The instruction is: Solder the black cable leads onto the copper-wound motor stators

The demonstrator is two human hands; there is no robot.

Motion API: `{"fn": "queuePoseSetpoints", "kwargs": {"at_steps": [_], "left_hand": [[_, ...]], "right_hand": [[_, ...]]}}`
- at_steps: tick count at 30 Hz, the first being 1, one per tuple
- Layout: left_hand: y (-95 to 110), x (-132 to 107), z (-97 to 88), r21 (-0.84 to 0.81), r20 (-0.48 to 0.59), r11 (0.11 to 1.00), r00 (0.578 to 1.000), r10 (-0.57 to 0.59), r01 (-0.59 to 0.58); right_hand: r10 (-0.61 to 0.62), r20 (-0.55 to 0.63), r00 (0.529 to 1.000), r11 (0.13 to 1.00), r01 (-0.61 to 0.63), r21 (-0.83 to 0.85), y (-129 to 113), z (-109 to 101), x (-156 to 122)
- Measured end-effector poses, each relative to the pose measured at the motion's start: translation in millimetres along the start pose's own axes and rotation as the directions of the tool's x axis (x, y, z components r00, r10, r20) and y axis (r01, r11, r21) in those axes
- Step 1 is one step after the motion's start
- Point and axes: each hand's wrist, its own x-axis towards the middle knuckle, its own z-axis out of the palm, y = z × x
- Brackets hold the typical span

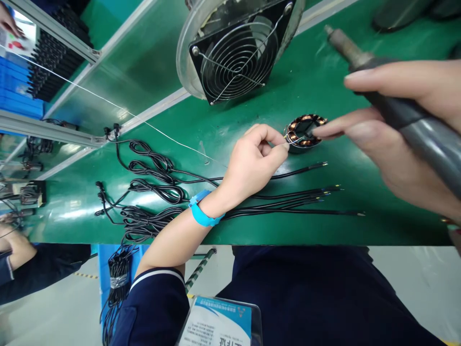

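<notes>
A small round motor stator (304, 130) with copper windings lies on the green bench mat (252, 226). My left hand (254, 161), with a blue wrist strap (202, 210), pinches thin wire leads at the stator's left edge. My right hand (399, 129) grips a grey soldering iron (403, 103) like a pen, and its fingertips rest on the stator's right side. A thin solder wire (108, 102) runs from the upper left toward my left hand.
Several black cables (154, 192) with stripped ends lie across the mat under my left arm. A black extraction fan (237, 50) with a wire guard stands behind the stator. Another person's arm (21, 259) shows at the lower left. A badge (219, 322) hangs below.
</notes>
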Motion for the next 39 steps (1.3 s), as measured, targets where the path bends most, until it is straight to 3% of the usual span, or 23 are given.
{"fn": "queuePoseSetpoints", "kwargs": {"at_steps": [4, 7, 13, 16, 19, 21, 26, 30, 39], "left_hand": [[0.5, -0.5, -0.4, 0.002, -0.009, 1.0, 1.0, 0.02, -0.02], [0.8, -0.6, -0.5, 0.005, -0.005, 0.999, 0.999, 0.031, -0.031], [1.2, -0.8, -2.3, 0.011, -0.008, 0.999, 0.999, 0.035, -0.035], [3.8, -0.2, -7.1, -0.164, 0.077, 0.975, 0.988, -0.137, 0.148], [9.4, 1.8, -15.4, -0.3, 0.33, 0.842, 0.877, -0.35, 0.448], [13.2, 3.6, -21.3, -0.332, 0.428, 0.767, 0.812, -0.396, 0.549], [14.7, 7.1, -28.9, -0.485, 0.295, 0.698, 0.85, -0.436, 0.526], [11.2, 8.3, -27.7, -0.51, 0.289, 0.69, 0.858, -0.425, 0.514], [17.3, 9.8, -20.9, -0.46, 0.26, 0.727, 0.86, -0.439, 0.51]], "right_hand": [[-0.147, 0.11, 0.983, 0.988, 0.142, 0.058, 7.1, 11.2, 18.0], [-0.212, 0.05, 0.976, 0.973, 0.206, 0.107, 12.7, 23.1, 19.1], [-0.3, -0.022, 0.954, 0.952, 0.301, 0.049, 19.0, 32.6, 13.0], [-0.332, -0.056, 0.942, 0.941, 0.334, 0.051, 24.6, 36.4, 14.2], [-0.357, 0.025, 0.934, 0.931, 0.353, 0.095, 30.1, 41.2, 17.6], [-0.381, 0.095, 0.92, 0.923, 0.373, 0.092, 30.8, 42.8, 19.4], [-0.36, 0.146, 0.921, 0.933, 0.358, 0.037, 23.8, 41.7, 17.3], [-0.401, 0.131, 0.907, 0.916, 0.399, 0.041, 20.9, 40.8, 12.2], [-0.362, 0.074, 0.929, 0.931, 0.355, 0.087, 14.6, 33.1, 10.7]]}}
